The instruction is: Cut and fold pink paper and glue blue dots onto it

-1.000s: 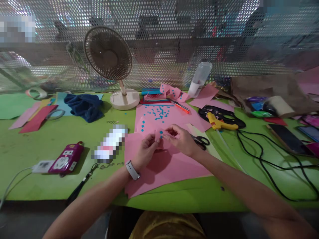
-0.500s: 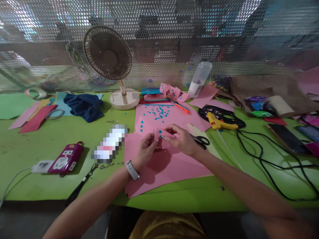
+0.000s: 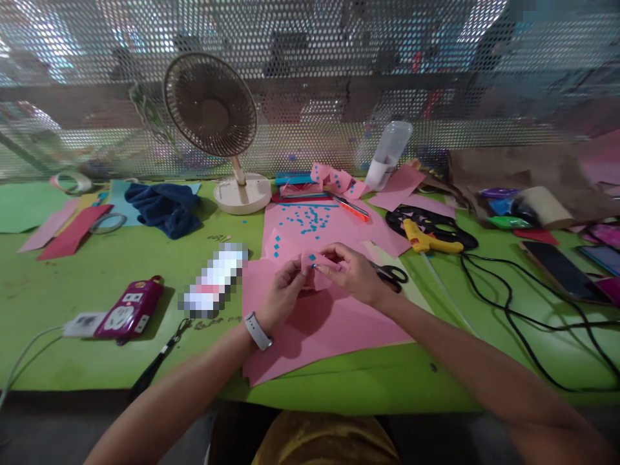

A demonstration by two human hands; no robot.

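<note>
fingers of your left hand (image 3: 285,289) are pinched nearly closed on the left side of a small pink paper strip (image 3: 324,261), while those of your right hand (image 3: 357,274) grip its right side. you hold it above the large pink sheet (image 3: 334,326) on the green surface (image 3: 43,284). beyond that sheet lie scattered blue bits (image 3: 312,218); to its right, a yellow glue gun (image 3: 436,245).
</note>
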